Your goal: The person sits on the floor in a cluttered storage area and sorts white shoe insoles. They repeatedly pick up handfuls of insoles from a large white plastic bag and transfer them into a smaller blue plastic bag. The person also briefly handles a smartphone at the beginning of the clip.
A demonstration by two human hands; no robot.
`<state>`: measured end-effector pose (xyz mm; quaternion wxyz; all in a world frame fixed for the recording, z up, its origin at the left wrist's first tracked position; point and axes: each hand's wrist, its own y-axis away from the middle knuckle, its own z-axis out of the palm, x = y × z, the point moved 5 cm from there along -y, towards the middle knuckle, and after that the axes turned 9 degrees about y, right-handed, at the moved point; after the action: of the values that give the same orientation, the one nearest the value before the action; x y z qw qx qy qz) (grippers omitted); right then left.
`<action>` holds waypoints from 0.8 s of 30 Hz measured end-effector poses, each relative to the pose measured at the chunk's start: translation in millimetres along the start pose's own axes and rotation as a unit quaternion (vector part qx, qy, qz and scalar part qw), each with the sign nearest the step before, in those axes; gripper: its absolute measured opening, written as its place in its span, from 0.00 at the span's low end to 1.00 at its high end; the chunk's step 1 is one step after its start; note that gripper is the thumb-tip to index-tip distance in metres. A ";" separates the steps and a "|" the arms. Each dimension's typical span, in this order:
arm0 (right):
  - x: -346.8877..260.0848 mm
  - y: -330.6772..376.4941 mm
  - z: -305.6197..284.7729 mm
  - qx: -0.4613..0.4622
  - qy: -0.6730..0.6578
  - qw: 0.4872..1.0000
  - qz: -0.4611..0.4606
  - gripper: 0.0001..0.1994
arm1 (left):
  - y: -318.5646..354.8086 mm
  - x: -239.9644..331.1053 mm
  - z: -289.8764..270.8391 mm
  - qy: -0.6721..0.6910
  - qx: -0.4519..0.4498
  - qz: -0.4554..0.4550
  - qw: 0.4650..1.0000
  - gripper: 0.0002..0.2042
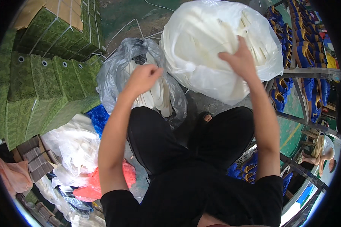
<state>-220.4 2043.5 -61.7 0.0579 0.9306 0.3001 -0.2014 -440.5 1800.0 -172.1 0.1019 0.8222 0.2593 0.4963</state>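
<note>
No lettering, labels, brands, numbers or signs are showing clearly enough to be read anywhere here.

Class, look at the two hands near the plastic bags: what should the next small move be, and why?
Probably the right hand should lower slightly and close on a few pale flat pieces in the white bag: its thumb and fingers stand apart over that bag and appear to hold nothing. The left hand is curled over the grey bag.

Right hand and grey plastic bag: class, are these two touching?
Apart: the head view shows part of the white plastic bag lying between the right hand and the grey plastic bag.
</note>
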 end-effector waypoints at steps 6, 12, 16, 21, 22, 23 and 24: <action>3.5 64.8 -97.1 0.112 -0.243 0.964 0.005 0.35 | 37.3 -134.8 22.0 -0.410 0.046 0.083 0.907 0.19; 93.4 143.7 -221.6 0.542 -0.414 0.732 -0.004 0.27 | 69.0 -160.2 -5.6 -0.270 0.014 -0.007 0.963 0.16; 68.0 139.0 -210.9 0.357 -0.402 0.842 -0.040 0.21 | 104.0 -147.5 -56.1 -0.221 0.172 -0.080 0.957 0.16; -47.9 107.0 -17.3 -0.352 -0.032 0.917 -0.185 0.18 | 97.8 -104.5 -91.2 -0.113 0.347 0.104 0.925 0.16; -97.0 93.2 16.7 -0.355 -0.363 0.862 0.000 0.23 | 90.6 -97.6 -91.9 -0.075 0.352 0.096 0.928 0.16; -113.8 96.2 66.0 -0.414 -0.409 0.808 0.090 0.28 | 89.7 -106.8 -101.5 -0.037 0.358 0.098 0.928 0.16; -110.5 93.0 103.7 -0.469 -0.437 0.746 0.181 0.33 | 79.2 -104.9 -99.5 0.016 0.363 0.098 0.927 0.15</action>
<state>-283.2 1885.1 -112.3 0.6469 0.6338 0.1246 -0.4054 -540.3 1668.9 -170.1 -0.2568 0.8165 0.3411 0.3887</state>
